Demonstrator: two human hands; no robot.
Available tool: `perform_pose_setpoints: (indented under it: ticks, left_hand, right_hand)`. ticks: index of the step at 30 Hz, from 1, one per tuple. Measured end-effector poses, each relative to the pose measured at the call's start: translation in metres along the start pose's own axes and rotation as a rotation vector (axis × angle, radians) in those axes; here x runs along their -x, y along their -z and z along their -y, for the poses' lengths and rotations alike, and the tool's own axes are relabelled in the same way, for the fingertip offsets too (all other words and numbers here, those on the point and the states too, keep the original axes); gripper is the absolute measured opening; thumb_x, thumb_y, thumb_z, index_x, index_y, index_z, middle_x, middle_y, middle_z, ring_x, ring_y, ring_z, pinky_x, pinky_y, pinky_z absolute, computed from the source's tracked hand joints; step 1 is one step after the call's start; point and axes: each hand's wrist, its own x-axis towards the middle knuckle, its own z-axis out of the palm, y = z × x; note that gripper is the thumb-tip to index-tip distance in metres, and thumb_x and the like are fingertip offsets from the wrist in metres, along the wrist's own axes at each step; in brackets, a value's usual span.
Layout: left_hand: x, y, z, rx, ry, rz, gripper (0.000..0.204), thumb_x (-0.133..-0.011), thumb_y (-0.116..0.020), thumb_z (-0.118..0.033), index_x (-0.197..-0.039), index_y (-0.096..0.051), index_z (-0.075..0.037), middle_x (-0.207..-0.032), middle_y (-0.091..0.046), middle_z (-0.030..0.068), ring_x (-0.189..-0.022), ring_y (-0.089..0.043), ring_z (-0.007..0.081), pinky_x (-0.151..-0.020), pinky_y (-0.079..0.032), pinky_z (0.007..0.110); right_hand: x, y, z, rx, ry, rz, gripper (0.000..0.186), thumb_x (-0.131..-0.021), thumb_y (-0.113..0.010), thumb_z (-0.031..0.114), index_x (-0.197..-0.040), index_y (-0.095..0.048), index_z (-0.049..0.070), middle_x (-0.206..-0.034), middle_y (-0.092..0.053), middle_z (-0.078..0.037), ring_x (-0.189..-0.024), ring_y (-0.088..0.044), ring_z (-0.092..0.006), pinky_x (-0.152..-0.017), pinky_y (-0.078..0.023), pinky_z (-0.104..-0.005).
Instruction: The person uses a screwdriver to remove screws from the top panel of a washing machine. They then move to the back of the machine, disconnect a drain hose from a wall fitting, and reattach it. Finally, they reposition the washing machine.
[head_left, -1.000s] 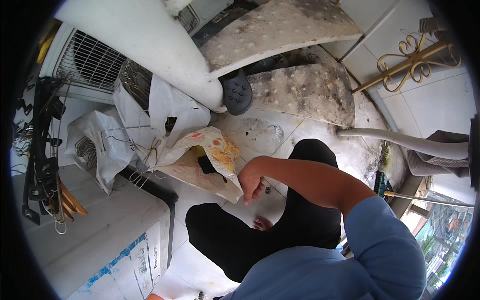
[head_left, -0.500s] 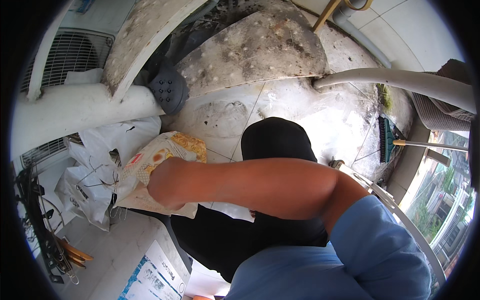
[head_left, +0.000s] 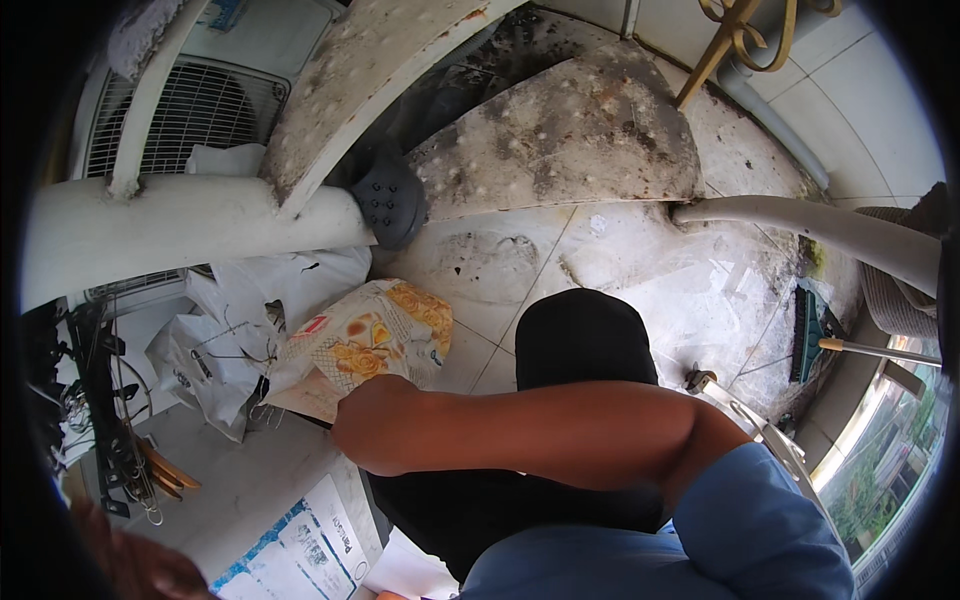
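Note:
A cream plastic bag (head_left: 395,325) with an orange-yellow printed pattern sits left of my knee. My right hand (head_left: 375,425) reaches across my body to the bag's near edge; it is closed there, with the fingertips hidden behind the back of the hand. At the lower left rim my left hand (head_left: 140,560) shows dark and blurred, apart from the bag, near the white box; its fingers cannot be made out clearly. Crumpled white plastic bags (head_left: 215,360) with thin wires lie against the patterned bag's left side.
A white-and-blue box (head_left: 300,545) stands below my right arm. Left lie tangled black hangers (head_left: 100,380) and wooden pieces (head_left: 165,470). Beyond are a thick white rail (head_left: 200,235), a grey shower-head-like piece (head_left: 390,200) and a stained panel (head_left: 570,130). A green broom (head_left: 810,330) leans right.
My left hand has come into view at the lower left. My right hand has shifted toward me, from over the patterned bag to its near edge. The whole view has shifted too.

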Motion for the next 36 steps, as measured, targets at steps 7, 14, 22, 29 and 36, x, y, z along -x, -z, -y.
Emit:
perform_pose_setpoints:
  ticks: [7,14,22,29,36]
  left_hand:
    - [-0.159,-0.239,-0.185,1.013,0.541,-0.074,0.052,-0.102,-0.060,-0.034,-0.138,-0.049,0.003,-0.135,-0.051,0.0229,-0.127,-0.046,0.0373,-0.108,-0.037,0.047]
    - [-0.169,-0.307,-0.197,0.892,0.550,-0.144,0.064,-0.102,-0.055,-0.049,-0.141,-0.045,0.001,-0.138,-0.046,0.0229,-0.130,-0.041,0.0384,-0.110,-0.034,0.052]
    - [-0.185,-0.318,-0.206,1.030,0.525,-0.214,0.062,-0.104,-0.051,-0.042,-0.142,-0.040,0.006,-0.140,-0.043,0.0263,-0.134,-0.038,0.0387,-0.110,-0.033,0.051]
    - [-0.179,-0.317,-0.200,0.999,0.472,-0.071,0.069,-0.108,-0.030,-0.051,-0.144,-0.035,0.008,-0.147,-0.038,0.0257,-0.137,-0.035,0.0367,-0.112,-0.029,0.049]
    - [-0.175,-0.323,-0.200,0.975,0.488,0.012,0.083,-0.104,-0.027,-0.064,-0.149,-0.033,0.006,-0.147,-0.037,0.0232,-0.141,-0.036,0.0341,-0.116,-0.027,0.047]
  right_hand:
    - [0.037,0.026,0.020,-0.117,-0.023,0.004,0.018,-0.079,-0.070,0.014,-0.092,-0.078,0.005,-0.092,-0.075,-0.015,-0.086,-0.074,-0.0301,-0.067,-0.059,-0.0411]
    - [0.099,0.081,-0.081,-0.107,-0.134,-0.386,0.021,-0.082,-0.070,0.017,-0.086,-0.074,-0.004,-0.078,-0.069,-0.024,-0.079,-0.070,-0.0394,-0.074,-0.056,-0.0441]
    - [0.056,0.139,-0.313,0.180,-0.861,-0.662,0.023,-0.088,-0.065,0.020,-0.101,-0.075,0.003,-0.100,-0.073,-0.018,-0.100,-0.070,-0.0358,-0.086,-0.058,-0.0444]
    - [-0.006,0.195,-0.436,0.521,-0.908,-0.485,0.029,-0.090,-0.059,0.016,-0.115,-0.073,0.009,-0.116,-0.072,-0.014,-0.113,-0.069,-0.0312,-0.090,-0.057,-0.0420]
    - [-0.029,0.214,-0.505,0.629,-0.933,-0.475,0.030,-0.091,-0.060,0.018,-0.117,-0.073,0.009,-0.120,-0.070,-0.014,-0.115,-0.066,-0.0311,-0.092,-0.055,-0.0431]
